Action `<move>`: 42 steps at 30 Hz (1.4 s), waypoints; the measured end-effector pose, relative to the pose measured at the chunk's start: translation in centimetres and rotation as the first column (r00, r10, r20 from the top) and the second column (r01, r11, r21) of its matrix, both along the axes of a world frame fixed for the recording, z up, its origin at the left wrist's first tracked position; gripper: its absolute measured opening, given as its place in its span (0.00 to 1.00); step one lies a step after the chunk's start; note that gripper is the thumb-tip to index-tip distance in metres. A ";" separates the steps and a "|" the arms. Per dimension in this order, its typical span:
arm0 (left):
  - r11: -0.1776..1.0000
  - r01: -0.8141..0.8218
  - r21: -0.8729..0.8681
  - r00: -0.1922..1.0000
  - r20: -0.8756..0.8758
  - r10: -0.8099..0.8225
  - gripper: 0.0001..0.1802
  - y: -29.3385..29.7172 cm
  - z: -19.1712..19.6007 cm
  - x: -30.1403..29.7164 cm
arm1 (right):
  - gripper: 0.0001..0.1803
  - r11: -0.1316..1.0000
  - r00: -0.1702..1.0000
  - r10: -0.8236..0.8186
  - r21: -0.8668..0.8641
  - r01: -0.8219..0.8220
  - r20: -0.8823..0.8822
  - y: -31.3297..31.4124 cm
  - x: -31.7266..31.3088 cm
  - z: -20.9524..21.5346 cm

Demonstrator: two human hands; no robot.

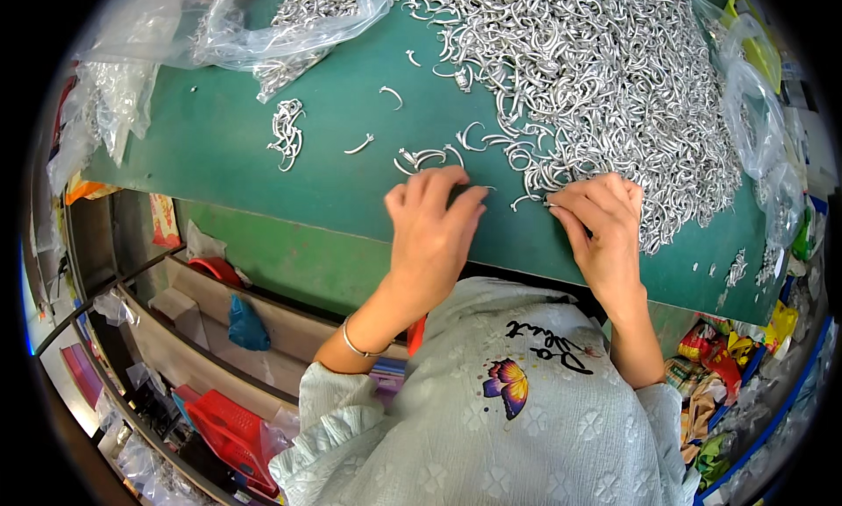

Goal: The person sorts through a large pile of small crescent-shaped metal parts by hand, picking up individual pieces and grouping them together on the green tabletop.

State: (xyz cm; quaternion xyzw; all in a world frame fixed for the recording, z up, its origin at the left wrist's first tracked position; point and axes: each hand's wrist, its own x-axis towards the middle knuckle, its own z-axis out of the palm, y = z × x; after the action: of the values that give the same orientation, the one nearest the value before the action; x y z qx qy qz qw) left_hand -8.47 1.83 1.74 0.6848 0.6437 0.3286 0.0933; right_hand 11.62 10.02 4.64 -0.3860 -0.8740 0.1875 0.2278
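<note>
A large heap of small silvery curved pieces, like open ring blanks (605, 94), covers the right and far part of the green table (342, 190). At its near left edge my right hand (605, 230) is closed in a pinch, with a bit of a silvery ring blank (550, 204) showing at the fingertips. My left hand (434, 221) is bent over the tabletop, thumb and forefinger apart, close to a few loose ring blanks (421, 158). Its other fingertips are partly hidden. A small separate cluster of ring blanks (286, 135) lies farther left, with single ones between.
Clear plastic bags (298, 46) with more silvery pieces lie at the far left; another plastic bag (759, 111) hangs by the right edge. Below the table on the left are a shelf (210, 331) and a red basket (232, 436). Colourful wrappers (719, 357) are piled at lower right.
</note>
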 end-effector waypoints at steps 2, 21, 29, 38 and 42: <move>0.996 -0.088 0.005 0.996 0.001 0.088 0.16 0.2 -0.1 -0.3 | 0.09 0.996 0.996 -0.078 0.035 0.079 -0.035 -0.2 0.1 0.2; 1.000 -0.004 -0.015 0.991 0.131 0.006 0.12 -0.3 0.3 2.7 | 0.10 0.999 0.999 0.009 0.030 -0.011 0.053 -0.5 -2.5 -0.9; 0.997 0.070 -0.028 0.975 0.213 -0.062 0.14 -0.4 0.2 4.5 | 0.13 0.999 0.998 0.053 0.014 -0.053 -0.046 0.9 -1.1 -0.4; 0.962 0.273 0.000 0.948 0.172 -0.269 0.13 -0.9 -0.5 3.8 | 0.10 0.990 0.982 0.034 0.130 -0.060 0.188 1.7 0.4 -0.7; 0.985 0.172 0.021 0.961 0.216 -0.173 0.13 -1.1 -0.1 3.6 | 0.12 0.987 0.994 -0.067 0.150 0.054 0.085 2.1 -0.3 -0.5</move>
State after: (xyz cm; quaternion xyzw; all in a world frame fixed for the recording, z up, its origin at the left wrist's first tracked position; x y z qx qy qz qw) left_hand -4.87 0.74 1.66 0.6985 0.5671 0.3927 0.1906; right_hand 11.29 12.15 4.11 -0.4025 -0.8827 0.0980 0.2218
